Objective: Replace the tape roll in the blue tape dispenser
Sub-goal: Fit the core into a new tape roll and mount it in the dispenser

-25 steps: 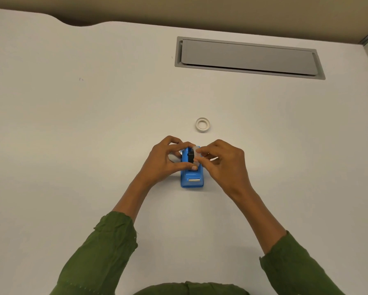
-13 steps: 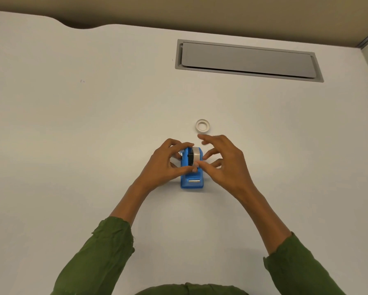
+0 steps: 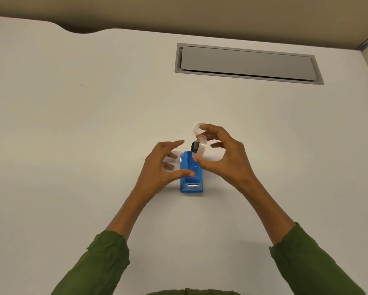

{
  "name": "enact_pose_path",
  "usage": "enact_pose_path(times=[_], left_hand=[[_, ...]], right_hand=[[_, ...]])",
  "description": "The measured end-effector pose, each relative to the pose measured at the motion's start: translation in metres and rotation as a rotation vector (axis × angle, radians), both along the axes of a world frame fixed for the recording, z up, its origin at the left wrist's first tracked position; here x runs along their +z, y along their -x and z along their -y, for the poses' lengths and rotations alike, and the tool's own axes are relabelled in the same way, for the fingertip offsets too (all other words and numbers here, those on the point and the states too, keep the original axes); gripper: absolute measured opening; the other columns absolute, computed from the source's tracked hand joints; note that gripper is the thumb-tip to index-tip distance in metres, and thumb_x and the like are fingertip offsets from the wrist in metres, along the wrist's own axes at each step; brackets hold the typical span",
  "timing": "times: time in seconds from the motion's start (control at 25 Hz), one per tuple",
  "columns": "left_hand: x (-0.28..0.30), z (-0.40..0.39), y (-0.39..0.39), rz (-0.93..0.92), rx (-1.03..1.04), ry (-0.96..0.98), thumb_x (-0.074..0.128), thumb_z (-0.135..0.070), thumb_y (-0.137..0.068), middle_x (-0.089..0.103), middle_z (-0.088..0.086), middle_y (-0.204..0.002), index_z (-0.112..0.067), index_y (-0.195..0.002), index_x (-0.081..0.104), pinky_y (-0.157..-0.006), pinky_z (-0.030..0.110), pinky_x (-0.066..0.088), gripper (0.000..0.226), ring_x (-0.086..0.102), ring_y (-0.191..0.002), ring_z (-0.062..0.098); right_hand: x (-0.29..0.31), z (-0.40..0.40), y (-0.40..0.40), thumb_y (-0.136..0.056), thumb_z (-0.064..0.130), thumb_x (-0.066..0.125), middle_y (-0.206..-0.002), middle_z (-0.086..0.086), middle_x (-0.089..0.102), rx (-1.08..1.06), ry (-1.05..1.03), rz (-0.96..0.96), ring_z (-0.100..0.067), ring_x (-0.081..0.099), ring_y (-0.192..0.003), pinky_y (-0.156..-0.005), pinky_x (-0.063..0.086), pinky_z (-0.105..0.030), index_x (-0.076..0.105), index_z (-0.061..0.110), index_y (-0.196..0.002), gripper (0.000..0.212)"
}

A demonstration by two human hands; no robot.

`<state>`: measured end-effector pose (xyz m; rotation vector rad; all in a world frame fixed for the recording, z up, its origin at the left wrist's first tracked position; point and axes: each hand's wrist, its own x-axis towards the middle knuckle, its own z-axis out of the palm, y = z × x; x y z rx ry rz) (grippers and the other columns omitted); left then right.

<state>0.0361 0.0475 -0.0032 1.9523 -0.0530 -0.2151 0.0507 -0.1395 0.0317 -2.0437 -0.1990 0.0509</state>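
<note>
The blue tape dispenser stands on the white desk, its metal cutter facing me. My right hand pinches a clear tape roll with a black hub between thumb and forefinger, lifted just above the dispenser's back end. My left hand hovers beside the dispenser with fingers spread; its thumb tip touches the dispenser's left side. A second, white roll lies flat on the desk just behind my right hand, partly hidden by the fingers.
A grey cable hatch is set flush into the desk at the back right. The desk's far edge meets a tan wall. Green sleeves cover both forearms near the bottom of the view.
My right hand has lifted the clear roll with its black hub up out of the dispenser. My left hand let go of the hub and opened beside the dispenser.
</note>
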Motion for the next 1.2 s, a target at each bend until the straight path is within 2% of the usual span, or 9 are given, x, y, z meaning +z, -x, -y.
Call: enact_pose_path(times=[0.08,0.2,0.28,0.36,0.48,0.68,0.8,1.0,1.2], left_hand=[[0.005,0.009,0.009,0.181,0.066,-0.047,0.083,-0.032,-0.063,0.053,-0.004,-0.119,-0.03,-0.119,0.052,-0.071,0.015,0.052,0.064,0.059,-0.092,0.006],[0.016,0.027,0.022,0.332,0.181,0.074,0.075,-0.022,-0.074,0.061,-0.002,-0.111,-0.023,-0.11,0.057,-0.069,0.017,0.053,0.041,0.062,-0.088,0.01],[0.023,0.029,0.021,0.276,0.232,0.19,0.067,-0.014,-0.081,0.067,-0.005,-0.103,-0.02,-0.102,0.063,-0.069,0.023,0.055,0.023,0.065,-0.086,0.013],[0.028,0.025,0.013,0.174,0.244,0.25,0.064,-0.009,-0.084,0.071,-0.004,-0.1,-0.016,-0.102,0.068,-0.07,0.023,0.055,0.02,0.067,-0.085,0.013],[0.031,0.014,-0.002,0.049,0.099,0.281,0.056,-0.007,-0.088,0.071,0.007,-0.104,-0.012,-0.11,0.067,-0.07,0.03,0.059,0.025,0.069,-0.087,0.019],[0.029,0.009,-0.014,-0.085,-0.098,0.317,0.055,-0.013,-0.089,0.07,0.007,-0.107,-0.016,-0.113,0.064,-0.068,0.029,0.059,0.026,0.069,-0.085,0.017],[0.025,0.013,-0.012,-0.143,-0.081,0.359,0.054,-0.013,-0.09,0.07,0.0,-0.108,-0.018,-0.114,0.064,-0.066,0.028,0.059,0.026,0.069,-0.09,0.016],[0.02,0.013,-0.008,-0.173,-0.067,0.342,0.05,-0.012,-0.092,0.069,0.002,-0.109,-0.021,-0.113,0.064,-0.068,0.026,0.058,0.027,0.067,-0.096,0.016],[0.022,0.024,-0.004,-0.177,0.197,0.35,0.06,-0.014,-0.087,0.072,0.007,-0.097,-0.016,-0.101,0.069,-0.068,0.034,0.06,0.017,0.068,-0.091,0.023]], right_hand=[[0.009,-0.006,0.005,-0.063,0.017,0.083,-0.102,0.009,0.064,-0.102,-0.109,-0.036,-0.004,0.06,-0.095,-0.077,0.053,-0.02,0.05,0.029,-0.121,0.068],[0.013,-0.022,0.018,-0.06,0.026,0.086,-0.094,0.006,0.064,-0.309,-0.292,-0.144,-0.003,0.063,-0.085,-0.067,0.053,-0.015,0.051,0.035,-0.114,0.065],[0.012,-0.03,0.026,-0.06,0.031,0.086,-0.091,0.007,0.062,-0.377,-0.317,-0.193,-0.001,0.063,-0.081,-0.066,0.053,-0.014,0.051,0.036,-0.114,0.064],[0.012,-0.031,0.032,-0.06,0.033,0.085,-0.093,0.009,0.061,-0.328,-0.308,-0.243,0.001,0.063,-0.08,-0.068,0.054,-0.015,0.048,0.035,-0.119,0.07],[0.011,-0.015,0.039,-0.061,0.014,0.085,-0.098,0.001,0.063,-0.114,-0.353,-0.319,-0.008,0.068,-0.082,-0.067,0.056,-0.019,0.044,0.033,-0.126,0.079],[0.008,0.007,0.031,-0.07,0.0,0.077,-0.087,0.005,0.069,-0.04,-0.248,-0.263,-0.012,0.07,-0.079,-0.069,0.054,-0.016,0.057,0.028,-0.116,0.058],[0.004,0.007,0.024,-0.075,-0.002,0.071,-0.081,0.003,0.073,-0.092,-0.278,-0.222,-0.012,0.071,-0.073,-0.067,0.054,-0.015,0.064,0.024,-0.104,0.039],[-0.006,0.002,0.024,-0.075,0.005,0.073,-0.086,-0.001,0.071,-0.067,-0.234,-0.228,-0.012,0.07,-0.073,-0.064,0.059,-0.025,0.069,0.015,-0.1,0.027],[-0.007,-0.006,0.026,-0.077,0.005,0.071,-0.095,0.0,0.069,-0.106,-0.138,-0.092,-0.007,0.068,-0.08,-0.06,0.057,-0.018,0.069,0.013,-0.1,0.025]])
